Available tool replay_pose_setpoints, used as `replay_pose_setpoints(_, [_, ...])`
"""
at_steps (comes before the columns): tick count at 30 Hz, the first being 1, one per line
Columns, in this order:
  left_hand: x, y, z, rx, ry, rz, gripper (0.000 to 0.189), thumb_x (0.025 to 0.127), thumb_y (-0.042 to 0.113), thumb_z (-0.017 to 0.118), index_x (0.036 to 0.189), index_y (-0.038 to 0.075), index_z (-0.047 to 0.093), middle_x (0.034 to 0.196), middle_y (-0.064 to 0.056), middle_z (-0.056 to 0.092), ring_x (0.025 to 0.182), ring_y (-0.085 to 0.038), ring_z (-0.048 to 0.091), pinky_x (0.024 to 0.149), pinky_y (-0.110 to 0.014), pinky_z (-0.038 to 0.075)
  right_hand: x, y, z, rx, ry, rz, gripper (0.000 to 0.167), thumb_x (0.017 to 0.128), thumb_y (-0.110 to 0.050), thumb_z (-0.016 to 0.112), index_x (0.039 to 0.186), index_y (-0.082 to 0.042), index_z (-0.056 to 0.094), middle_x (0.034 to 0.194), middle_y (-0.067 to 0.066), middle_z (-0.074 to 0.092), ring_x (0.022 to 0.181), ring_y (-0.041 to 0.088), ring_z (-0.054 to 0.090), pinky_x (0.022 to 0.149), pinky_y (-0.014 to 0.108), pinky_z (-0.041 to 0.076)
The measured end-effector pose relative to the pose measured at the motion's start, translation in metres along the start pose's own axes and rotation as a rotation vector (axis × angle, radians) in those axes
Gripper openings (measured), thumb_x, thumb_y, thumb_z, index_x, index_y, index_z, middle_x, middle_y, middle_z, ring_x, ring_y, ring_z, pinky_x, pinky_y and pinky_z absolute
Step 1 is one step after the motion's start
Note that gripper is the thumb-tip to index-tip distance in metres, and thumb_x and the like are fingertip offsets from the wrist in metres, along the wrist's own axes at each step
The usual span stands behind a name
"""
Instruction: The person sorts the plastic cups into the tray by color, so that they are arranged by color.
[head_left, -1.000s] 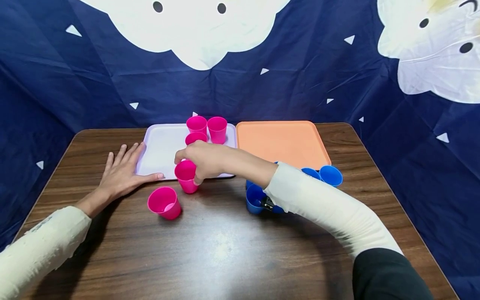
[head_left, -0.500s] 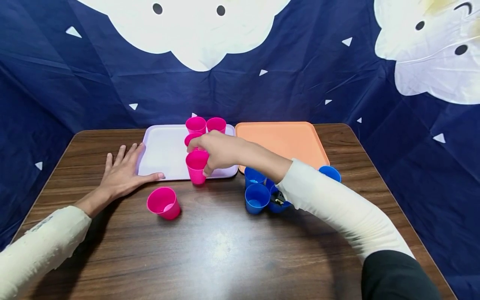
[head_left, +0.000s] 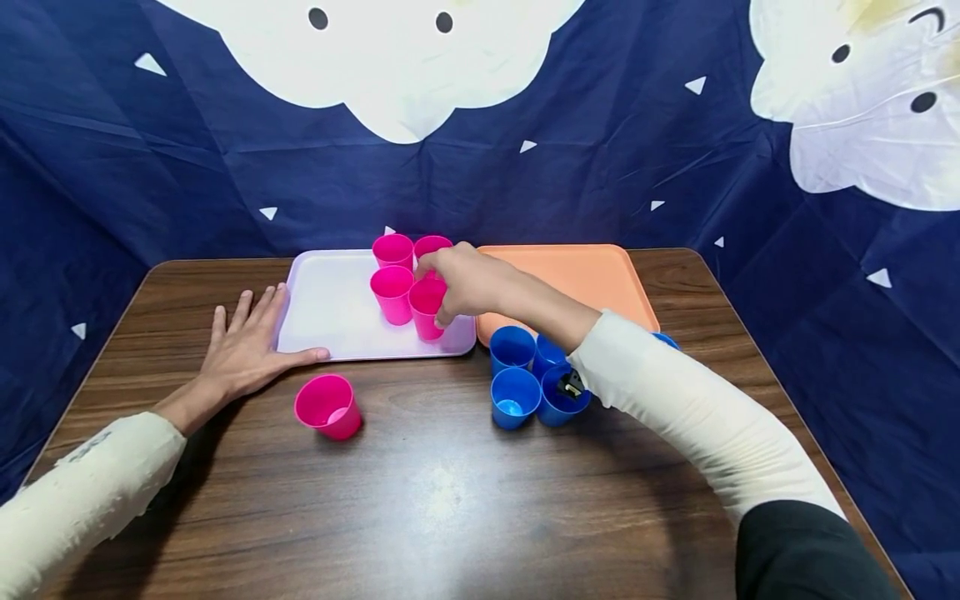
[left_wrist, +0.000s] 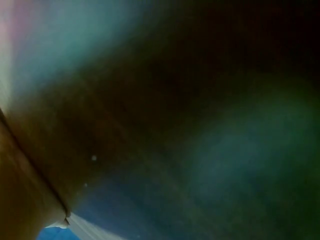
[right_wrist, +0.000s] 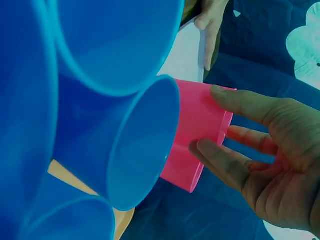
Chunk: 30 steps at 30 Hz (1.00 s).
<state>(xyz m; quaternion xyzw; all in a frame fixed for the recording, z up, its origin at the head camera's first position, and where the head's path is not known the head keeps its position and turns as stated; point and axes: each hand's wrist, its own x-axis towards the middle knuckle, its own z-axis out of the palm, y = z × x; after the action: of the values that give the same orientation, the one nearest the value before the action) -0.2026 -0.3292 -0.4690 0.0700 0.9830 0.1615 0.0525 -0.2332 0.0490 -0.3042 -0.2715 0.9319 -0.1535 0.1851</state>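
My right hand [head_left: 476,283] grips a pink cup [head_left: 428,310] by its rim, over the front right of the lilac tray [head_left: 322,304]. In the right wrist view, thumb and fingers pinch this same cup [right_wrist: 195,125]. Close to it on the tray stand more pink cups, one [head_left: 392,292] directly to its left and two behind, one partly hidden by the hand. My left hand [head_left: 247,342] lies flat with fingers spread, touching the tray's left side. In front of the tray, another pink cup [head_left: 328,407] stands on the table.
Several blue cups [head_left: 515,397] stand close together right of centre, partly hidden by my right forearm. An orange tray [head_left: 570,283] lies behind them, beside the lilac one. A dark blue cloth [head_left: 337,175] hangs behind the table [head_left: 375,517]. The left wrist view is dark and blurred.
My right hand has carried the pink cup back and to the right, from the table in front of the lilac tray to beside the other pink cups. The left hand has stayed put.
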Motion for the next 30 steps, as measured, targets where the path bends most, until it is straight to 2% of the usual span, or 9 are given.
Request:
replay_pose_setpoints(7, [-0.001,0.002,0.0,0.003,0.005,-0.006,0.138,0.09,0.089,0.068,0.182,0.017,-0.005,0.189,-0.026,0.002,0.174,-0.058,-0.007,0.135,-0.077,-0.02,0.009,0.01,0.001,0.011,0.028,0.058,0.074,0.083,-0.017,0.1,0.151,-0.013,0.068,0.145,0.011,0.07,0.144,0.032,0.055,0.094,0.04,0.069])
replay_pose_setpoints(21, [-0.002,0.001,-0.001,0.018,0.0,-0.006,0.138,0.091,0.089,0.067,0.182,0.015,-0.006,0.188,-0.028,0.0,0.174,-0.058,-0.009,0.134,-0.077,-0.02,0.023,0.015,0.003,0.02,0.075,0.083,0.067,0.084,-0.016,0.099,0.144,-0.008,0.071,0.138,0.012,0.075,0.124,0.027,0.069,0.096,0.038,0.069])
replay_pose_setpoints(24, [-0.002,0.001,-0.001,0.017,-0.002,-0.008,0.138,0.091,0.089,0.067,0.182,0.015,-0.006,0.188,-0.028,0.0,0.174,-0.058,-0.009,0.134,-0.077,-0.02,0.024,0.014,0.004,0.024,0.092,0.082,0.061,0.084,-0.017,0.1,0.137,-0.008,0.074,0.135,0.012,0.076,0.119,0.027,0.07,0.093,0.037,0.069])
replay_pose_setpoints(30, [-0.001,0.001,-0.001,0.014,0.0,-0.006,0.138,0.091,0.089,0.067,0.182,0.015,-0.006,0.188,-0.028,0.001,0.174,-0.058,-0.008,0.135,-0.077,-0.019,0.024,0.016,0.006,0.007,0.121,0.085,0.045,0.082,-0.018,0.101,0.119,-0.008,0.075,0.114,0.009,0.077,0.108,0.025,0.067,0.083,0.035,0.065])
